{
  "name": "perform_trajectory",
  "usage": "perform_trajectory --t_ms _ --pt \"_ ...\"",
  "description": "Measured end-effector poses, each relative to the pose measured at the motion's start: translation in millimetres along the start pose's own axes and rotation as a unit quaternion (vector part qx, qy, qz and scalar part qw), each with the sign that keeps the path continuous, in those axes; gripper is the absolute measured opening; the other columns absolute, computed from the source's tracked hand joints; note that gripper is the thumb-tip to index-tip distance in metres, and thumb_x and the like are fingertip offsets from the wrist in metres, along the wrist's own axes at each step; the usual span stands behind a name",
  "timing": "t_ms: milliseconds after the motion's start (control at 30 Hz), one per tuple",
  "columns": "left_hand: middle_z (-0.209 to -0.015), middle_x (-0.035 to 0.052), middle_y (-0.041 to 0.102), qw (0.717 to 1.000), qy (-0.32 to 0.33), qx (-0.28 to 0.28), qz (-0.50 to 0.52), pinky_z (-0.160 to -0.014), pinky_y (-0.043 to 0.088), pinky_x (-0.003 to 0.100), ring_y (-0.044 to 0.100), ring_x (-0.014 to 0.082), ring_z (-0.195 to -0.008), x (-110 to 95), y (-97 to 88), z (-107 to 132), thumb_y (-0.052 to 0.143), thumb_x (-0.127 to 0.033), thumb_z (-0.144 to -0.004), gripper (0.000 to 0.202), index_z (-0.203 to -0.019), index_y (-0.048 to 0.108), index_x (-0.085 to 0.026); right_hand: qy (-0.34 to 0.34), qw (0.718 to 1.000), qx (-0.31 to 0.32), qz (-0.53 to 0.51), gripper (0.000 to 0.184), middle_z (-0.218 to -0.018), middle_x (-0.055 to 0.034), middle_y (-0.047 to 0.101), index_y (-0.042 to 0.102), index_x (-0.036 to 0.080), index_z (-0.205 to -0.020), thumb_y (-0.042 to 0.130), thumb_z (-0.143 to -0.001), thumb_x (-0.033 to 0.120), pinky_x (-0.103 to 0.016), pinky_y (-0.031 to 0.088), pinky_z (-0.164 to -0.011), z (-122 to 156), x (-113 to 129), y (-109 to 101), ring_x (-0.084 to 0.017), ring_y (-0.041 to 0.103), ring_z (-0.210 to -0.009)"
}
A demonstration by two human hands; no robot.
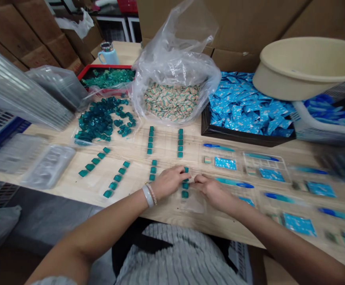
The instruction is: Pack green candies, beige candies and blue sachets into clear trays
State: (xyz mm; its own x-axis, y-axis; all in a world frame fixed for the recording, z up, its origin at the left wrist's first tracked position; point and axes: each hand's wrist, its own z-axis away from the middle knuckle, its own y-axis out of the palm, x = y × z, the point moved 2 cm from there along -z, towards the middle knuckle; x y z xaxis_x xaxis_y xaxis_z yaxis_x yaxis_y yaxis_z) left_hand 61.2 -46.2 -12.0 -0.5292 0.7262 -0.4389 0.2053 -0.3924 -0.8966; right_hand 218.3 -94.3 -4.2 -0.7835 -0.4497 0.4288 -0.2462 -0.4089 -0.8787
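Right now, across a wide wooden surface point(157, 210), a big plastic bag point(175, 59) is set toward the back. Near the close edge, the left hand point(168, 182) is curled and the right hand point(215, 192) is held with fingertips drawn together; whether anything is pinched in either grip cannot be told. Between them a short row of green blocks point(185, 185) is laid out. Each can be judged light, stiff and perhaps slippery, best taken by opposite sides. The top block point(186, 169) is seemingly touched by the left fingers; the middle one is placed just beside the right grip; the lowest can be seen uncovered.
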Motion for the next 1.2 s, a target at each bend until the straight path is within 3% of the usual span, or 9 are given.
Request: perform_trajectory --t_ms 267,433,567,833,1000,1200 --pt "-0.088 0.0033 0.051 0.999 -0.006 0.039 0.003 -0.066 0.039 0.023 0.049 0.0135 -0.076 1 -3.8 -6 0.036 -0.023 -0.085 0.021 -0.092 0.055 -0.017 0.011 0.996 -0.036 0.086 0.025 -0.084 -0.0071 0.057 0.06 0.016 -0.092 0.04 -0.078 0.009 -0.031 0.04 -0.075 6 3 7 -0.018 0.048 -0.081" --pt "-0.087 0.0041 0.051 0.999 -0.011 0.034 -0.004 -0.068 0.04 0.024 0.05 0.0147 -0.078 -2 -3.6 -8 0.037 -0.022 -0.084 0.019 -0.093 0.053 -0.017 0.018 0.994 -0.036 0.097 0.029 -0.084 -0.0067 0.057 0.058 0.016 -0.095 0.041 -0.075 0.006 -0.031 0.04 -0.076 3 3 6 -0.018 0.05 -0.081" --pt "-0.085 0.003 0.049 0.999 0.001 0.039 -0.009 -0.065 0.039 0.023 0.049 0.0142 -0.075 -2 -3.9 -8 0.034 -0.022 -0.085 0.022 -0.097 0.052 -0.02 -0.002 0.997 -0.019 0.069 0.034 -0.085 -0.0055 0.056 0.057 0.019 -0.102 0.039 -0.076 0.006 -0.029 0.041 -0.072 0 -2 6 -0.017 0.049 -0.079" --pt "-0.079 0.0016 0.048 0.998 0.01 0.054 0.018 -0.062 0.037 0.023 0.049 0.0141 -0.072 2 -3.6 -12 0.033 -0.024 -0.086 0.022 -0.092 0.054 -0.02 -0.035 0.997 -0.003 -0.072 0.031 -0.087 -0.0032 0.056 0.06 0.022 -0.096 0.037 -0.08 0.01 -0.023 0.04 -0.067 -6 -13 -1 -0.013 0.052 -0.079" --pt "-0.079 0.0019 0.05 0.996 -0.003 0.066 0.056 -0.064 0.037 0.024 0.049 0.0141 -0.073 3 -5.7 -14 0.032 -0.026 -0.086 0.024 -0.09 0.055 -0.019 -0.005 1.0 0.013 -0.013 0.032 -0.087 -0.0032 0.057 0.059 0.023 -0.096 0.037 -0.078 0.008 -0.023 0.038 -0.062 -9 -7 -5 -0.014 0.051 -0.078" --pt "-0.081 0.0028 0.052 0.996 -0.002 0.063 0.064 -0.066 0.038 0.024 0.051 0.0149 -0.075 4 -6.0 -14 0.033 -0.026 -0.086 0.024 -0.092 0.055 -0.019 -0.012 0.997 0.0 0.073 0.031 -0.086 -0.0042 0.058 0.061 0.024 -0.096 0.041 -0.076 0.009 -0.029 0.034 -0.069 -10 -6 -3 -0.017 0.047 -0.08"
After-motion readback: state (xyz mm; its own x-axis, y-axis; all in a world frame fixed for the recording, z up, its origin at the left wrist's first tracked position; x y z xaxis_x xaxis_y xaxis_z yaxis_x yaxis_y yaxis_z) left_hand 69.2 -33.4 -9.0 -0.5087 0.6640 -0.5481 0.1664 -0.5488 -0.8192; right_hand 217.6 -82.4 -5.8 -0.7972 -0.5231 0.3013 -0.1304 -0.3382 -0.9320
